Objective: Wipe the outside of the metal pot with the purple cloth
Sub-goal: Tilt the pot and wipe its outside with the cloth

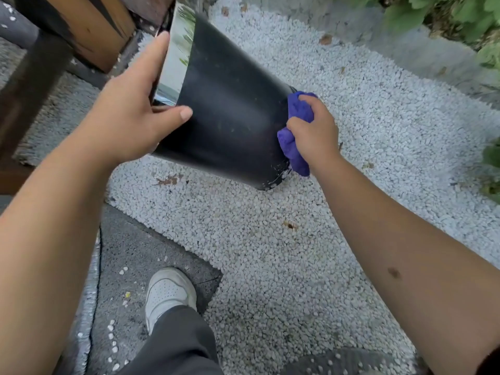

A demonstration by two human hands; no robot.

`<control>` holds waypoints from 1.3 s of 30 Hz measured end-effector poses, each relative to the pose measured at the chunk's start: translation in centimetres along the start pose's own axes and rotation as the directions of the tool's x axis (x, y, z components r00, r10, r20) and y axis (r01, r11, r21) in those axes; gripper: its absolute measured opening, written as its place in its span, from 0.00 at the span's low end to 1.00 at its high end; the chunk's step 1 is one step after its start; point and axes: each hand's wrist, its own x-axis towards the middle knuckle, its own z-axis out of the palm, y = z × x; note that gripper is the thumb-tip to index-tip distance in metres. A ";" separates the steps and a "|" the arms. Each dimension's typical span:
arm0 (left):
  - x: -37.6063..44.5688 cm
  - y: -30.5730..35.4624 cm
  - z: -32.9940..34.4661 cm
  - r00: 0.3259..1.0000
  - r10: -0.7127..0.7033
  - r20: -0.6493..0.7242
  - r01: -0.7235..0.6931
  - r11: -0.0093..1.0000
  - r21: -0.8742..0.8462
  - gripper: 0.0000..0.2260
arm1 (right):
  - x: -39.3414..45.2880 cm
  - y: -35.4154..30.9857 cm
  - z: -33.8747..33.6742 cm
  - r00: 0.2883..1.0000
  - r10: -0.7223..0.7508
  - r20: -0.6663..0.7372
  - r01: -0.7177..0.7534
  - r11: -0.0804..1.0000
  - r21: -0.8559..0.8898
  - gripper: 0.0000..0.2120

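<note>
Pot tilted over white gravel, cloth pressed to its base end.

The white pebble gravel ground [270,239] lay under a tall black tapered metal pot [232,115] with a shiny rim band, held off the ground at left-centre. The left hand [130,109] clamped the rim, thumb across the wall; the right hand [313,131] was closed on a bunched purple cloth [295,131] against the pot's right end. The pot seemed stiff, smooth, probably slippery, so the rim looked the safest hold; the cloth was soft.
</note>
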 end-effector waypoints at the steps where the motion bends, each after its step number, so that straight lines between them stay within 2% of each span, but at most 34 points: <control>1: -0.4 -0.8 0.4 1.000 0.012 -0.013 -0.011 0.997 0.073 0.36 | 0.1 -0.1 0.0 1.000 0.002 0.005 -0.002 1.000 0.004 0.26; 2: -0.7 -1.4 0.8 0.999 0.010 -0.041 -0.006 0.997 0.077 0.36 | 0.1 -0.3 0.0 1.000 -0.003 0.012 0.003 1.000 0.006 0.26; 5: -1.0 -2.3 1.5 0.989 -0.055 -0.135 0.046 0.997 -0.069 0.33 | 0.4 -0.8 0.4 0.998 -0.037 0.048 0.037 0.999 -0.006 0.27; 10: 0.7 -2.0 0.9 0.994 -0.028 -0.103 0.020 0.997 -0.074 0.34 | -0.3 -1.0 0.7 0.994 -0.097 0.053 0.099 0.995 -0.034 0.28; 17: 1.7 -1.0 0.9 0.992 -0.034 -0.125 0.026 0.998 -0.064 0.34 | -5.9 1.5 3.4 0.993 0.018 -0.119 0.011 0.970 0.242 0.29; 22: 1.1 0.2 1.5 0.989 -0.030 -0.142 0.030 1.000 0.001 0.33 | -8.9 3.4 5.2 0.988 0.108 -0.113 -0.062 0.932 0.356 0.30; 25: 0.8 1.1 1.5 0.980 -0.026 -0.196 0.026 1.000 -0.004 0.33 | -9.2 3.4 5.4 0.986 0.125 -0.109 -0.077 0.927 0.368 0.30; 27: 0.6 1.7 1.9 0.962 -0.049 -0.269 0.028 0.996 -0.082 0.33 | -8.9 3.4 5.2 0.983 0.134 -0.123 -0.081 0.929 0.362 0.29; 30: 0.3 2.1 2.7 0.901 -0.189 -0.389 0.132 0.977 -0.169 0.23 | -8.2 3.4 4.7 0.980 0.147 -0.134 -0.093 0.933 0.347 0.29; 32: -0.5 1.8 2.9 0.919 -0.190 -0.347 0.150 0.979 -0.138 0.18 | -8.0 3.4 4.5 0.980 0.154 -0.130 -0.100 0.931 0.351 0.29; 33: -1.0 1.5 2.7 0.949 -0.160 -0.272 0.130 0.983 -0.126 0.21 | -8.0 3.5 4.3 0.978 0.161 -0.132 -0.104 0.928 0.358 0.29; 36: -2.7 0.7 2.1 0.991 -0.135 0.003 0.135 0.990 0.031 0.41 | -7.5 4.0 3.8 0.976 0.178 -0.128 -0.122 0.925 0.359 0.29; 37: -3.0 0.6 2.2 0.987 -0.151 0.046 0.146 0.985 0.095 0.42 | -7.3 4.0 3.5 0.976 0.179 -0.125 -0.125 0.927 0.355 0.29; 39: -2.7 1.0 2.1 0.987 -0.156 0.044 0.151 0.983 0.103 0.37 | -6.9 3.7 3.2 0.977 0.175 -0.124 -0.123 0.931 0.344 0.29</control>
